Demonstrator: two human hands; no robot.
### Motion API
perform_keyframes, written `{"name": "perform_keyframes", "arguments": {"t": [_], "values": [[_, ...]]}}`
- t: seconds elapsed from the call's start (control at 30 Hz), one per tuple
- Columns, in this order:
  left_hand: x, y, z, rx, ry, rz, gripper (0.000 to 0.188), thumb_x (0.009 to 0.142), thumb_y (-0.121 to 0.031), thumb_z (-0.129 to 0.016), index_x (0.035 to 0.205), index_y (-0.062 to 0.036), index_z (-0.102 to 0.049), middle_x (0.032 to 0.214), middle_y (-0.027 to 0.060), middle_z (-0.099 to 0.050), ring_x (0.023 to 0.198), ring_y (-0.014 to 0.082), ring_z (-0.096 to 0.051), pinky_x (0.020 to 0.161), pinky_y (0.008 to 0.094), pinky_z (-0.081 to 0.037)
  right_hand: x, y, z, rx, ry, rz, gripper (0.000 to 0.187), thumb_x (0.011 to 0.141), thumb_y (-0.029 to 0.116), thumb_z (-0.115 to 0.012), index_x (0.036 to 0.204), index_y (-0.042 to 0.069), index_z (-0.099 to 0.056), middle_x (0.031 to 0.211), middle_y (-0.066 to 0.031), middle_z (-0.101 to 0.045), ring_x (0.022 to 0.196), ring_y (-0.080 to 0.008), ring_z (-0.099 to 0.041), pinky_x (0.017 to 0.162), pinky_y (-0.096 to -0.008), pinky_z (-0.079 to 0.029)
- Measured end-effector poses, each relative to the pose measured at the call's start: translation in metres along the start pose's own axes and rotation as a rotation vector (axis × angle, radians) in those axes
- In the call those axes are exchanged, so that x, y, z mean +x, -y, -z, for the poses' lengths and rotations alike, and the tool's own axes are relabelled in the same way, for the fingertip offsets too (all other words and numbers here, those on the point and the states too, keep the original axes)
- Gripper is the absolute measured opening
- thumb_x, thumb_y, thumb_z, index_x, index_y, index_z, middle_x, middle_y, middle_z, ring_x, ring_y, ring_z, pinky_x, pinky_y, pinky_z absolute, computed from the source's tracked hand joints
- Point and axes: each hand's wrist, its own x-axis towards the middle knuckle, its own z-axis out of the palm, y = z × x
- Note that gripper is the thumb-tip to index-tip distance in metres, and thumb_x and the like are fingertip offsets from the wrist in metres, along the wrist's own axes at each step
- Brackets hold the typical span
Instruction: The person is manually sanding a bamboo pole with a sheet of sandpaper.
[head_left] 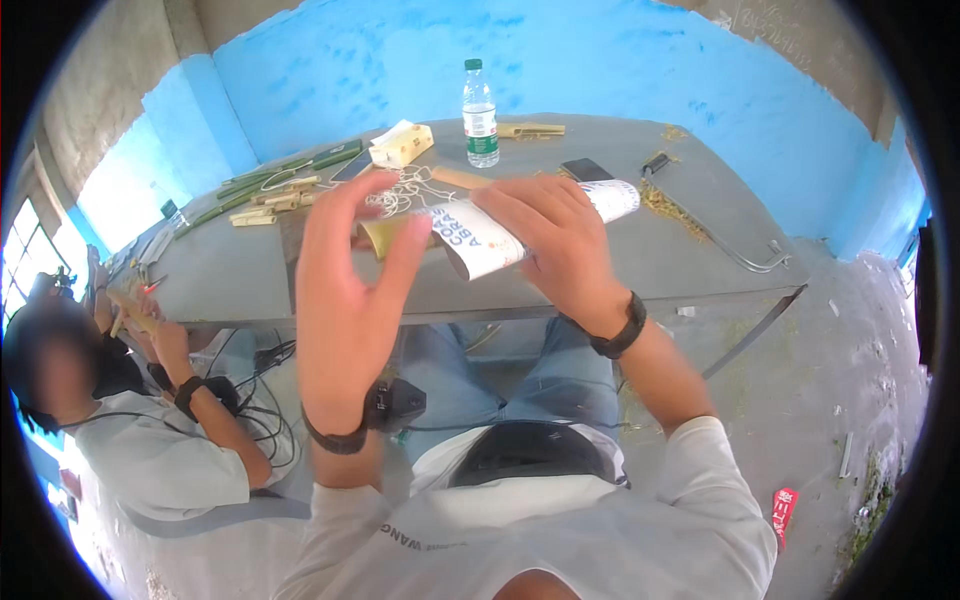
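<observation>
My right hand grips a white printed sheet of sandpaper, curled into a loose roll above the table's near edge. Its fingers lie over the top of the roll. My left hand is raised at the roll's left end, with thumb and fingers spread apart. Behind the gap between them shows a yellow-green curved piece of bamboo; whether it touches the hand or the sheet I cannot tell. A tangle of white string lies just beyond.
On the grey table are a water bottle, a tissue box, a dark phone, cut bamboo pieces and a hacksaw frame by shavings. To my left sits another person, holding a bamboo piece.
</observation>
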Motion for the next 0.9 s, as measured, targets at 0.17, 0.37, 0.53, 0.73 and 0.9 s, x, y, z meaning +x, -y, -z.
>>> {"name": "perform_keyframes", "arguments": {"t": [0.17,0.37,0.53,0.73,0.9], "values": [[-0.031,0.022,0.005,-0.045,0.244,0.551,0.039,0.099,-0.032,-0.073,0.118,0.0007,-0.066,0.086,0.0066,-0.064,0.073,0.0113,-0.054,0.064,0.028,-0.044,-0.017,-0.002,-0.008,0.017,0.08,0.076,0.045,0.073,-0.002,-0.072,0.117,0.008,-0.073,0.113,-0.0074,-0.074,0.102,-0.0284,-0.069,0.09,-0.0414,-0.052],[-0.047,0.046,-0.011,-0.492,0.268,0.622,0.038,0.102,-0.028,-0.07,0.121,0.0033,-0.063,0.077,0.0017,-0.061,0.065,0.0077,-0.052,0.057,0.0241,-0.041,-0.032,-0.02,0.005,-0.106,0.255,0.109,0.039,0.085,0.009,-0.065,0.124,0.011,-0.069,0.119,-0.006,-0.071,0.111,-0.0269,-0.066,0.099,-0.0419,-0.048],[-0.071,0.056,0.002,-0.662,0.279,0.605,0.037,0.102,-0.022,-0.068,0.127,0.0039,-0.06,0.08,0.0024,-0.062,0.067,0.0067,-0.056,0.058,0.0235,-0.044,-0.033,-0.034,0.041,-0.242,0.41,0.022,0.052,0.073,-0.003,-0.07,0.123,0.008,-0.067,0.117,-0.0068,-0.07,0.109,-0.0287,-0.065,0.099,-0.043,-0.047],[-0.08,0.061,0.029,-0.66,0.258,0.666,0.034,0.101,-0.02,-0.07,0.126,0.0025,-0.061,0.081,0.0022,-0.063,0.067,0.0071,-0.056,0.058,0.0228,-0.044,-0.027,-0.041,0.071,-0.314,0.494,0.004,0.056,0.067,-0.009,-0.07,0.121,0.007,-0.065,0.115,-0.0096,-0.07,0.11,-0.0322,-0.064,0.097,-0.0459,-0.048],[-0.073,0.07,0.012,-0.951,0.023,0.397,0.045,0.104,-0.027,-0.063,0.138,0.0011,-0.052,0.107,0.0124,-0.068,0.098,0.0171,-0.064,0.087,0.0326,-0.052,-0.022,-0.034,0.067,-0.278,0.507,-0.041,0.054,0.069,-0.009,-0.069,0.121,0.006,-0.064,0.114,-0.0117,-0.069,0.109,-0.0347,-0.064,0.095,-0.046,-0.049]]}}
